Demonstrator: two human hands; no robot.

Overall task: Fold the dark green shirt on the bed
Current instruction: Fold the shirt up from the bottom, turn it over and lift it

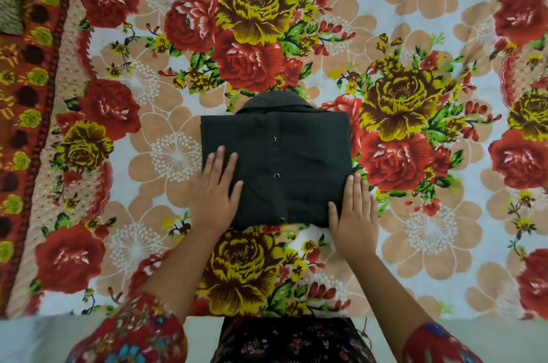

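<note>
the dark green shirt [284,166] sits folded into a neat rectangle at the centre of the floral bedsheet [430,229], collar poking out at twelve o'clock. left hand [215,192] lies flat on its eight o'clock corner, fingers straight. right hand [354,214] rests flat at the four o'clock corner, fingers straight, gripping nothing.

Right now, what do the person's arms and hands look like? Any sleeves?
Both arms wear red flower-print sleeves: the left sleeve has blue blooms, the right sleeve a blue one. The left hand and right hand are bare, with no rings or bangles showing.
</note>
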